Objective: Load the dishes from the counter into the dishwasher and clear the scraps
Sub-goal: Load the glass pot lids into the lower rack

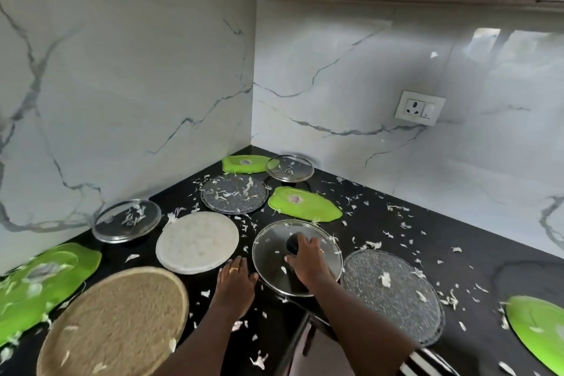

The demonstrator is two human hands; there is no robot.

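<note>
A large glass lid [274, 247] with a black knob lies on the black counter [457, 235] near its front edge. My right hand [306, 261] grips that knob from above. My left hand [236, 279] rests flat on the counter just left of the lid, fingers straight. Around them lie a white round plate [197, 242], a woven beige round mat [116, 323], two grey speckled plates [234, 193] [393, 287], two smaller glass lids [126, 220] [290, 168] and several green leaf-shaped plates [305, 203]. White scraps [374, 244] are strewn over the counter and dishes.
Marble-look walls meet in a corner behind the counter, with a wall socket [419, 107] on the right wall. Upper cabinets hang overhead. More green plates sit at the far left [45, 281], back [244, 163] and far right [537, 330].
</note>
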